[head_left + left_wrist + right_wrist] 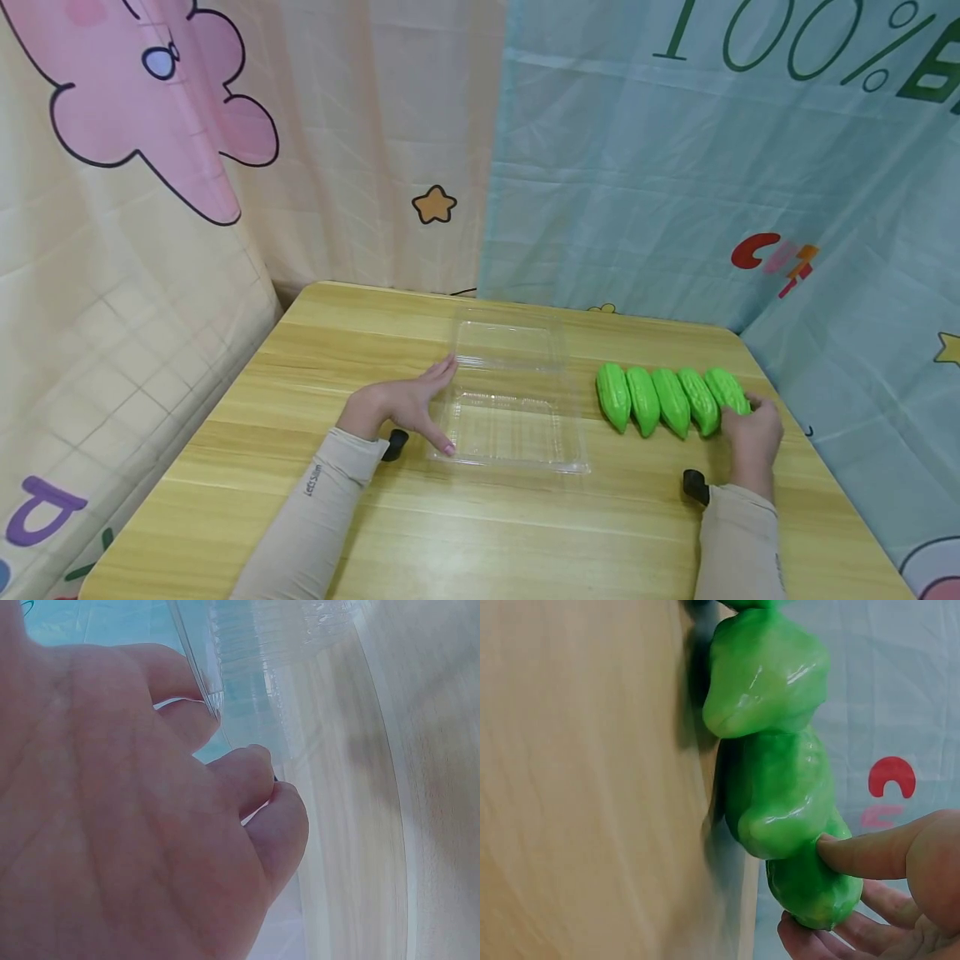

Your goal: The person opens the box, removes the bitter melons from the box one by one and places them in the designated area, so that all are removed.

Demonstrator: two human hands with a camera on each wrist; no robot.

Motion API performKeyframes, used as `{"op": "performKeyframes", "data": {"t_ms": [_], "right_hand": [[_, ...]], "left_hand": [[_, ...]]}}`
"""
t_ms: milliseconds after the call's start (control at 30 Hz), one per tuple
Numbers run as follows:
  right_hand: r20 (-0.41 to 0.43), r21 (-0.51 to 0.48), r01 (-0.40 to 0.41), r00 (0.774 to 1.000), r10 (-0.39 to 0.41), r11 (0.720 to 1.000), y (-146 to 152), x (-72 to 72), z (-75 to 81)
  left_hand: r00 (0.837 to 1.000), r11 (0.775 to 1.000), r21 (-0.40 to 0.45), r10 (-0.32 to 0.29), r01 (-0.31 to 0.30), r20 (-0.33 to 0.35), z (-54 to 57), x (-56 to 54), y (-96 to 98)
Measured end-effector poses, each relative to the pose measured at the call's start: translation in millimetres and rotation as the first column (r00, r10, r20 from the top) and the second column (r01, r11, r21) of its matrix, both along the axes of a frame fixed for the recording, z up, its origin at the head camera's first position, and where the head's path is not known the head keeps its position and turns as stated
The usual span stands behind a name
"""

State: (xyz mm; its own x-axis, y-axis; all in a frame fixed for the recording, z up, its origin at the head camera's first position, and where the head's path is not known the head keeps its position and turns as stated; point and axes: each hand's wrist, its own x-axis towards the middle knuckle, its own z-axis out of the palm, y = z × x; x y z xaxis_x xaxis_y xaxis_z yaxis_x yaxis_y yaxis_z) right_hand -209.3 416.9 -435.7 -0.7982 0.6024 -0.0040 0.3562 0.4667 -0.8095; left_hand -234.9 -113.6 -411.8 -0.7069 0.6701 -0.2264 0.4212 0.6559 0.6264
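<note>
Several green bitter melons (671, 403) with glossy, bumpy skin lie side by side in a row at the right of the table. My right hand (753, 432) is at the rightmost bitter melon (724, 388); in the right wrist view the thumb presses on its near end (814, 894) and the fingers lie around its far side. A clear plastic box (510, 461) stands open in the middle, its lid (508, 327) folded back. My left hand (405, 410) is at the box's left side, thumb and fingers spread straight; in the left wrist view fingertips meet the clear edge (201, 671).
The wooden table (480, 533) carries the box and the melons. Printed curtains (375, 125) hang behind it and along both sides. Each wrist bears a small black camera, seen at the left cuff (395, 445) and the right cuff (696, 487).
</note>
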Motion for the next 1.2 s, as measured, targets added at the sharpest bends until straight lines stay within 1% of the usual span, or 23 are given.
{"op": "performKeyframes", "data": {"t_ms": [167, 400, 533, 633, 867, 1100, 1200], "right_hand": [[0.017, -0.005, -0.01, 1.0, 0.01, 1.0, -0.6, 1.3, -2.8], [0.064, -0.074, -0.029, 0.997, 0.033, 0.997, 0.0, -0.4, -4.4], [0.066, -0.089, -0.033, 0.997, 0.039, 0.995, 2.1, -2.0, -4.5], [0.059, -0.101, -0.026, 0.998, 0.032, 0.995, 3.1, -1.8, -5.2], [0.048, -0.171, -0.001, 0.999, 0.01, 0.985, 3.3, 1.8, -1.7], [0.064, -0.204, 0.034, 0.998, -0.021, 0.978, 0.7, 3.9, 2.8], [0.062, -0.212, 0.041, 0.998, -0.028, 0.976, 1.3, 5.5, 3.4]], "left_hand": [[1.0, 1.0, 0.003, 0.0, 0.0, 0.0, 0.4, 0.3, 0.1], [1.0, 1.0, -0.004, 0.0, 0.0, 0.003, -0.7, -0.7, 0.2], [1.0, 1.0, -0.003, 0.001, -0.001, 0.003, -1.3, -1.3, 0.2], [1.0, 1.0, 0.0, 0.003, -0.003, 0.003, -0.9, -1.0, 0.3], [1.0, 1.0, 0.002, 0.006, -0.006, 0.002, 0.1, -0.2, 1.7], [1.0, 1.0, -0.004, 0.001, -0.001, -0.001, 0.7, -0.1, 2.6], [1.0, 1.0, -0.003, 0.005, -0.005, 0.008, -0.4, 0.4, 1.7]]}}
